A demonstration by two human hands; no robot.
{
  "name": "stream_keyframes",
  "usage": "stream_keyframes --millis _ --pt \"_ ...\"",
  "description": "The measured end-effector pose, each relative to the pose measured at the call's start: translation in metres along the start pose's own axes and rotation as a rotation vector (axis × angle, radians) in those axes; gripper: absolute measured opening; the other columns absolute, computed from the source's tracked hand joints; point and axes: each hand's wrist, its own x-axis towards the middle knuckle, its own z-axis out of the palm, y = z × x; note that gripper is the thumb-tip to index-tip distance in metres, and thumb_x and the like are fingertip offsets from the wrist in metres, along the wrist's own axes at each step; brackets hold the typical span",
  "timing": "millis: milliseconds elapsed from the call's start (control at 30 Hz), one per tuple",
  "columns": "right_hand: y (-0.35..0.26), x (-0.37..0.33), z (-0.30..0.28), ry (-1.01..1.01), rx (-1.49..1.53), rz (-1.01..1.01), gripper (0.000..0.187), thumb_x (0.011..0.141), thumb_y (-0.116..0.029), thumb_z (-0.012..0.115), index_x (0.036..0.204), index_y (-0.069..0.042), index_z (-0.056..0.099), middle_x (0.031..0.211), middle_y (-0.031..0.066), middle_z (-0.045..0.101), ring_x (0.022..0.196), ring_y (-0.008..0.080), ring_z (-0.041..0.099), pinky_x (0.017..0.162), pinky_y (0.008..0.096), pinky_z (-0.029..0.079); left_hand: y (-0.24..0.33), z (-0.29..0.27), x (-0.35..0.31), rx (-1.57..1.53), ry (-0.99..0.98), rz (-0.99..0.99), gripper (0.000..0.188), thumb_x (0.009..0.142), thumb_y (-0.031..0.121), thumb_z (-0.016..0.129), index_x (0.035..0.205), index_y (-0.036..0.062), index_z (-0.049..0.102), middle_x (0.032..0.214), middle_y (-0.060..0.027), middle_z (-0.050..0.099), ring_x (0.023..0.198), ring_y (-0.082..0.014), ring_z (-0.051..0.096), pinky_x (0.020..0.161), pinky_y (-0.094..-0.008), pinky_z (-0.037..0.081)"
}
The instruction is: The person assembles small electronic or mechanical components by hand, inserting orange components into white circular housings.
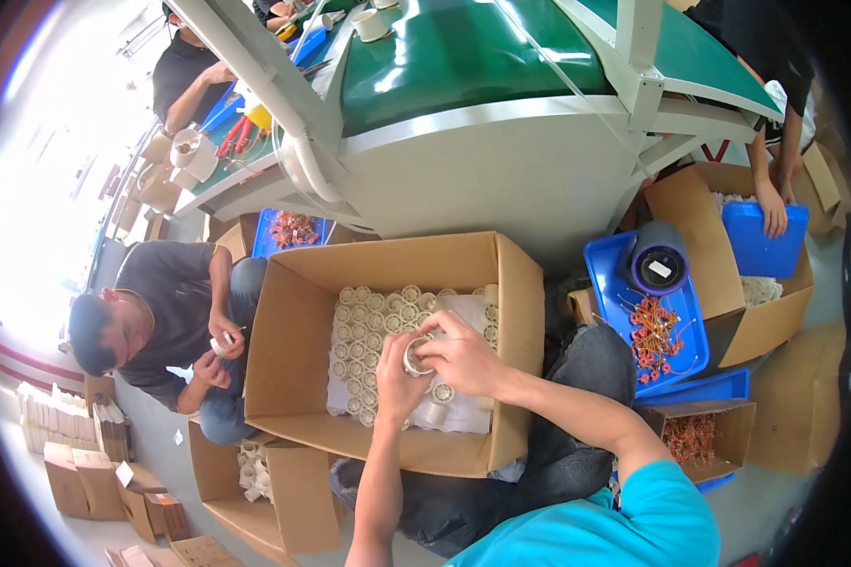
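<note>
Over an open cardboard box (388,263), I hold a short white cylindrical part (411,359) with a round open end. My left hand (396,380) is wrapped round its side. Fingers of my right hand (468,357) are bent down at its open end, and whether they pinch something small inside is hidden. Below, several similar white cylinders (357,333) stand upright in rows on the left and far side of the box. One cylinder (434,413) lies tilted on a white sheet (465,416) at the near right.
To the right, a blue tray (603,257) carries red-orange wired parts (654,333) and a dark round device (659,263). Left of my box, a person (175,312) handles a white part. A green conveyor (463,66) stands ahead; another person's hand (773,213) grips a blue bin (768,241).
</note>
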Motion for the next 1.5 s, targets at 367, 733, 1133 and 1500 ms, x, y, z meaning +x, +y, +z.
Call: stream_keyframes --millis 367,733,1133,1500 --pt "0.002 0.003 -0.004 -0.088 0.046 0.095 0.016 0.073 -0.008 0.072 0.089 -0.005 0.074 0.110 0.0126 0.056 0.108 0.0297 0.055 0.093 0.0387 0.045 0.004 0.006 -0.003 0.036 -0.009 0.027 0.053 0.061 -0.004 0.075 0.110 0.0047 0.057 0.104 -0.0147 0.059 0.089 -0.0336 0.061 0.074 -0.0396 0.052" --pt "0.002 0.005 -0.004 -0.145 0.062 0.156 0.017 0.074 -0.009 0.071 0.091 -0.005 0.074 0.108 0.0107 0.060 0.101 0.0287 0.060 0.090 0.0382 0.048 0.002 0.009 -0.004 0.067 0.037 0.083 0.050 0.062 -0.002 0.077 0.107 0.0047 0.057 0.101 -0.0136 0.060 0.088 -0.0333 0.061 0.073 -0.0402 0.052" --pt "-0.001 0.005 -0.007 -0.166 0.211 0.304 0.016 0.076 -0.006 0.071 0.091 -0.002 0.075 0.109 0.0122 0.062 0.097 0.0296 0.063 0.087 0.0370 0.050 0.004 0.011 -0.007 0.064 0.053 0.084 0.048 0.062 0.000 0.080 0.104 0.0055 0.058 0.097 -0.0134 0.062 0.085 -0.0322 0.062 0.072 -0.0389 0.053" --pt "0.008 0.005 0.006 -0.101 0.263 0.256 0.014 0.074 -0.001 0.069 0.087 -0.001 0.075 0.104 0.0139 0.063 0.092 0.0284 0.064 0.083 0.0368 0.051 -0.011 0.015 -0.009 0.056 0.096 0.113 0.048 0.062 -0.003 0.078 0.104 0.0047 0.056 0.097 -0.0142 0.062 0.084 -0.0329 0.063 0.070 -0.0394 0.052"
